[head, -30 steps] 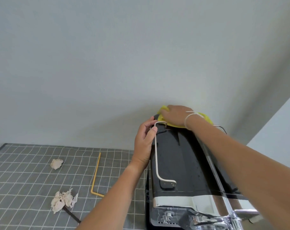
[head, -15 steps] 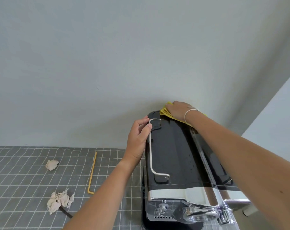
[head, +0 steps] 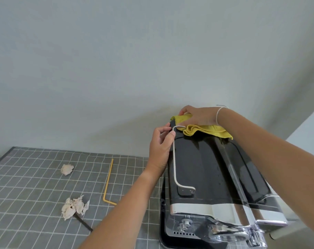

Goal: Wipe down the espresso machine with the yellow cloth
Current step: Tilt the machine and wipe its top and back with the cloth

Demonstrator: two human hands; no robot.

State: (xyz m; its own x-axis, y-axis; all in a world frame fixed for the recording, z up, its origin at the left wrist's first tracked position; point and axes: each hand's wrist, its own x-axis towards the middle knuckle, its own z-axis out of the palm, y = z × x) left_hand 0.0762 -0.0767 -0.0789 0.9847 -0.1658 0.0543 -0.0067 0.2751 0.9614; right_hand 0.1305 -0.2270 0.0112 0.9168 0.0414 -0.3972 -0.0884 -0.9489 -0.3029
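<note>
The espresso machine (head: pixel 203 166) is black on top with a chrome front and stands at the right of the table. A thin metal rail (head: pixel 174 159) runs along its left top edge. My left hand (head: pixel 161 146) grips the far end of that rail and the machine's left side. My right hand (head: pixel 197 115) presses the folded yellow cloth (head: pixel 206 131) onto the far back edge of the machine's top, close to the wall. Part of the cloth is hidden under my palm.
A grey checked tablecloth (head: pixel 36 186) covers the table. On it lie two crumpled paper wads (head: pixel 67 169) (head: pixel 73 207), a bent yellow straw (head: pixel 108 178) and a dark stick (head: pixel 84 224). A pale wall rises just behind the machine.
My right hand has shifted the cloth along the machine's back edge, and more of the cloth now shows in front of my hand. My left hand keeps hold of the rail.
</note>
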